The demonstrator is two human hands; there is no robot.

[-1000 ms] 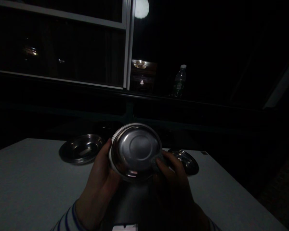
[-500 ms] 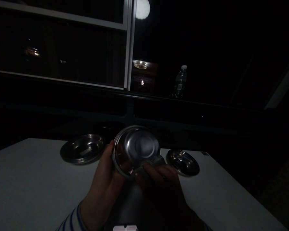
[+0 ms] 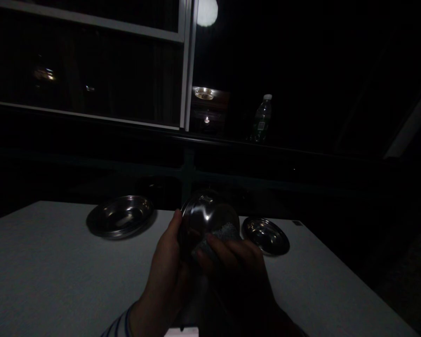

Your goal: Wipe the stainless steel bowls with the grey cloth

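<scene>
My left hand grips a round steel dish by its left edge and holds it tilted up above the table. Against the dish's lower face my right hand presses a grey scouring cloth, with the fingers closed on it. The room is very dark, so the hands show only as dim shapes. A striped sleeve covers my left wrist.
A larger steel dish lies on the pale table at the left. A smaller steel dish lies at the right. Behind, a dark ledge carries a water bottle under a window frame.
The held dish has turned more edge-on and moved right and lower. My left hand shifted right with it, and my right hand slid the cloth left across the dish.
</scene>
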